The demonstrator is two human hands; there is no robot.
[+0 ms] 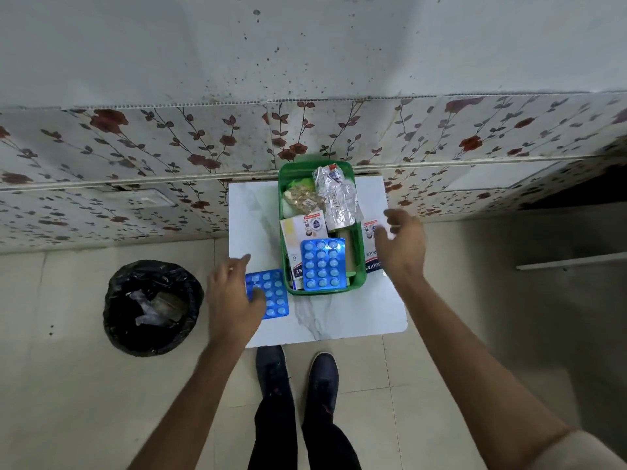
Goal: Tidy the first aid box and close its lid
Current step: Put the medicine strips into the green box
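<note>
An open green first aid box [359,266] stands on a small white marble-look table [339,317]. Inside lie a blue blister pack [323,264], a white carton [303,227], a crinkled silver foil strip [336,195] and a clear packet of yellowish pills [302,196]. A second blue blister pack [273,293] lies on the table left of the box; my left hand [234,300] rests on its left part, thumb across it. My right hand [402,244] hovers with fingers spread over a white bandage box [371,232] right of the green box. No lid is visible.
A bin lined with a black bag [152,307] stands on the tiled floor left of the table. A floral-tiled wall [135,157] runs right behind the table. My dark shoes [298,371] are at the table's near edge.
</note>
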